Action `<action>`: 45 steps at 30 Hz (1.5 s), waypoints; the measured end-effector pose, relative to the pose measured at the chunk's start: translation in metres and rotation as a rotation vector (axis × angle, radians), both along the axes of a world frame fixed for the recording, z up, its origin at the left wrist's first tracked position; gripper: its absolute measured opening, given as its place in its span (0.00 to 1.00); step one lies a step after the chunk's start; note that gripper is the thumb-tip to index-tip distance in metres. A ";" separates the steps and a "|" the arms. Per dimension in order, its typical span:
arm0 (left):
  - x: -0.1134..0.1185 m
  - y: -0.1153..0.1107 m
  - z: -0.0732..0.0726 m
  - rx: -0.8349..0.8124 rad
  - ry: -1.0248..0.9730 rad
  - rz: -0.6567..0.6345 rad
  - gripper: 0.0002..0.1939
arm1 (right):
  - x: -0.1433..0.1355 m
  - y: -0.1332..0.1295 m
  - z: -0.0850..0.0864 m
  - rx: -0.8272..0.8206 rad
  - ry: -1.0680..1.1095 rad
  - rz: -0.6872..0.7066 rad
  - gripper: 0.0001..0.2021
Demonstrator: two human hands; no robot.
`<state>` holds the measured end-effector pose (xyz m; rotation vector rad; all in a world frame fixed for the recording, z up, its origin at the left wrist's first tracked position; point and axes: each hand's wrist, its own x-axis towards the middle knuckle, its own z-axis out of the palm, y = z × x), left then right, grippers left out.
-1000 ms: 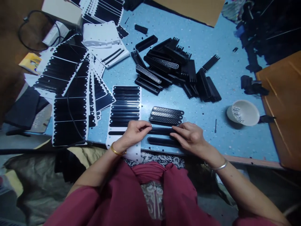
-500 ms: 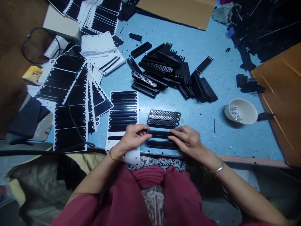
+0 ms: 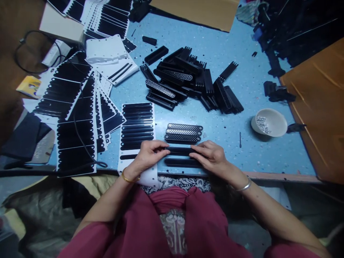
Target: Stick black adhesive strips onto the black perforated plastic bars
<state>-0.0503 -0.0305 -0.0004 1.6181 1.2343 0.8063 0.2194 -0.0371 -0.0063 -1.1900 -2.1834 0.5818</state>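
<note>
A black strip-shaped piece lies between my hands near the table's front edge. My left hand pinches its left end, and the fingers of my right hand grip its right end. Just below it, a second black piece rests on the table, its right end partly behind my right hand. Above my fingers sit several patterned pieces in a stack of rows. To the left, partly under my left wrist, is a white sheet with black stickers.
A heap of black parts covers the middle of the blue table. A white bowl with small metal bits stands at the right. More sticker sheets and a cable lie left. Cardboard borders the right side.
The whole view has shifted, so everything sits a little further left in the picture. Both hands keep hold of the same black piece.
</note>
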 end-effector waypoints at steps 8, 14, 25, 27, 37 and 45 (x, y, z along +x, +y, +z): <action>-0.001 0.000 -0.001 -0.034 0.003 0.006 0.11 | 0.000 0.000 -0.001 -0.037 0.080 -0.023 0.11; -0.001 0.001 -0.002 -0.039 -0.003 0.011 0.11 | 0.001 0.001 -0.002 -0.028 0.084 -0.002 0.11; -0.001 0.002 -0.004 -0.013 0.029 0.011 0.11 | 0.018 -0.014 0.002 -0.146 0.195 -0.178 0.16; 0.000 0.002 -0.004 -0.010 0.034 0.008 0.11 | 0.017 -0.012 0.003 -0.151 0.200 -0.189 0.16; 0.000 0.002 -0.004 0.003 0.036 0.000 0.11 | 0.015 0.004 0.001 -0.314 0.285 -0.154 0.15; -0.001 0.002 -0.002 0.019 0.047 -0.031 0.11 | 0.013 0.010 0.001 -0.326 0.303 -0.094 0.11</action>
